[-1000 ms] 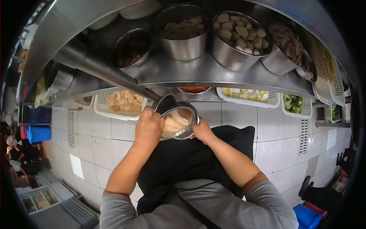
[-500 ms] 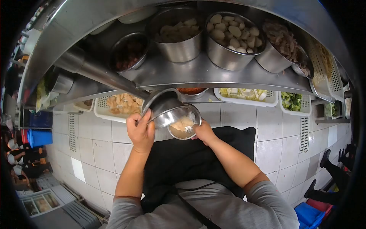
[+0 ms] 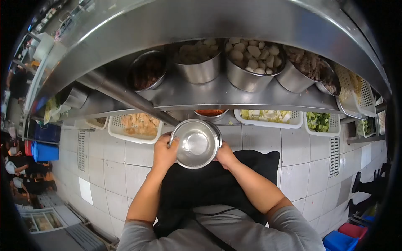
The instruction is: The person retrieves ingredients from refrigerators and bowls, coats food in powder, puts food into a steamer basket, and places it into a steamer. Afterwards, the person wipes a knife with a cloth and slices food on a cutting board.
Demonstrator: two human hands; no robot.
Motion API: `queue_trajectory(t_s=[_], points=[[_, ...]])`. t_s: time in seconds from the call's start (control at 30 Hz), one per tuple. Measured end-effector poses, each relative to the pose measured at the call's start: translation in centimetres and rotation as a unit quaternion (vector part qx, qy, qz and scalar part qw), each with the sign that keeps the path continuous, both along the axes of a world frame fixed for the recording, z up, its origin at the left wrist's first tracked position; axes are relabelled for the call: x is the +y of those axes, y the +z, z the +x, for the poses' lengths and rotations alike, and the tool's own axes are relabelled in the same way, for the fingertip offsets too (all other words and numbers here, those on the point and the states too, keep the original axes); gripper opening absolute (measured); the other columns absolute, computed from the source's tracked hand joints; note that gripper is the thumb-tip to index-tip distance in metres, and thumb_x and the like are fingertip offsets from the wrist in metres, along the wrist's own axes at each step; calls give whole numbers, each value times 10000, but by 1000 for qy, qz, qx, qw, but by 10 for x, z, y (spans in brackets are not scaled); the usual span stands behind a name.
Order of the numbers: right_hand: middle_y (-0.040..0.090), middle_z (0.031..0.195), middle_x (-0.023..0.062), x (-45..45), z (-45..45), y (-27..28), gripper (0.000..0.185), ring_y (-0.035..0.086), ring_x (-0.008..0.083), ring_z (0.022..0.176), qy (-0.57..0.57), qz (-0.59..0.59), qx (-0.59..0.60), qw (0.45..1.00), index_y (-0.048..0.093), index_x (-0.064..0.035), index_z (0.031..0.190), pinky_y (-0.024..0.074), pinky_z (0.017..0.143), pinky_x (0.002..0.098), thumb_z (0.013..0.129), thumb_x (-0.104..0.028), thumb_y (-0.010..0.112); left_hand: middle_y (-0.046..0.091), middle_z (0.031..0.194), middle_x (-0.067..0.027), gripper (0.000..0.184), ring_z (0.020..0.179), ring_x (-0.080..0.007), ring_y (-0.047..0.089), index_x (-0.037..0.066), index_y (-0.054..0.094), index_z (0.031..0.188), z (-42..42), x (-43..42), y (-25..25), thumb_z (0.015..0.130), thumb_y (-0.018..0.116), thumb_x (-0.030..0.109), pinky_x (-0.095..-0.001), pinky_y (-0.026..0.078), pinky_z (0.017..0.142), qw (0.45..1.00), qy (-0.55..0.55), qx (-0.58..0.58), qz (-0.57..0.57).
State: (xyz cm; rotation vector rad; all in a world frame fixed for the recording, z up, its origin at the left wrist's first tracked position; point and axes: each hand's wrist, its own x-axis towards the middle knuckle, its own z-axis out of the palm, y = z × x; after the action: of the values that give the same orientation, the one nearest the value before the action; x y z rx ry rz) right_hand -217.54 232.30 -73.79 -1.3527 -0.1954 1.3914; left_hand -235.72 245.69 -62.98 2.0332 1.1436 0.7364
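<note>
An empty shiny metal bowl (image 3: 195,143) faces up toward me, its rim gripped at the left by my left hand (image 3: 166,152), thumb over the edge. Behind and just right of it, a second metal bowl (image 3: 218,133) shows only as a strip of rim and wall. My right hand (image 3: 226,155) has its fingers closed around that second bowl's right side. The front bowl covers whatever the second one contains. Both bowls are held in front of the shelf edge, above the black apron (image 3: 222,184).
On the steel shelf (image 3: 188,94) stand metal pots, one with pale round slices (image 3: 253,52). Below are white baskets of pale pieces (image 3: 138,124), cut cabbage (image 3: 268,116) and greens (image 3: 319,121), plus a bowl of red-orange food (image 3: 210,112). A slanted pipe (image 3: 138,100) comes close on the left.
The left bowl has turned from tipped over the other bowl to facing up, and now covers it. The pale powdery contents of the right bowl are hidden. My view has shifted slightly.
</note>
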Motion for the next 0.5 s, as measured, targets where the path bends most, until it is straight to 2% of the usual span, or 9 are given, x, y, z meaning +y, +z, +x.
queue_trajectory(t_s=[0.07,0.13,0.2,0.27,0.3,0.37,0.43,0.5], points=[[716,885,103,-2,5,0,312,661,165,655,5,-4,8,1000,636,8,1220,503,523,307,946,-132,686,705,1066,-256,297,1042,-383,677,-57,735,914,10,6,29,902,717,240,-407,519,918,960,63,151,-228],[701,846,100,-2,7,22,305,641,171,625,11,-13,0,1000,631,10,1217,492,511,307,941,-112,674,686,1103,-266,315,1044,-400,670,-56,710,929,17,6,33,900,730,258,-425,522,932,969,31,158,-186],[700,852,101,-2,6,25,305,645,172,631,-5,-17,14,1000,630,8,1220,496,518,308,945,-122,663,669,1146,-257,323,1016,-422,655,-38,692,990,25,1,44,877,765,255,-452,523,934,982,-14,182,54],[704,874,98,2,8,15,307,651,167,650,-14,-19,-9,1000,631,-5,1228,499,526,309,951,-137,647,662,1181,-235,298,1013,-432,642,-15,683,1031,42,4,80,848,794,193,-461,511,955,969,-53,113,215],[717,905,115,1,10,7,313,677,193,655,11,-12,-32,999,623,9,1238,545,543,332,971,-155,626,667,1170,-233,283,1031,-432,639,-13,689,1033,58,2,114,841,796,166,-458,503,971,957,-71,67,274],[730,951,135,-2,8,8,331,714,232,692,21,9,-40,999,626,19,1240,602,587,365,983,-189,620,670,1141,-236,318,1043,-405,637,-22,693,1050,86,12,171,863,788,216,-441,491,994,916,-141,-13,375],[723,957,113,-2,6,13,346,696,202,699,27,5,-18,999,626,5,1253,574,581,336,966,-186,652,684,1234,-225,412,1100,-371,667,-6,689,1182,121,27,217,911,749,298,-423,522,932,946,-161,107,259],[716,963,92,-1,4,16,367,677,171,706,31,3,0,1000,626,-9,1266,546,574,307,949,-183,683,650,1355,-207,505,1189,-369,644,38,647,1323,161,45,234,963,673,391,-437,501,1003,933,-217,182,222]])
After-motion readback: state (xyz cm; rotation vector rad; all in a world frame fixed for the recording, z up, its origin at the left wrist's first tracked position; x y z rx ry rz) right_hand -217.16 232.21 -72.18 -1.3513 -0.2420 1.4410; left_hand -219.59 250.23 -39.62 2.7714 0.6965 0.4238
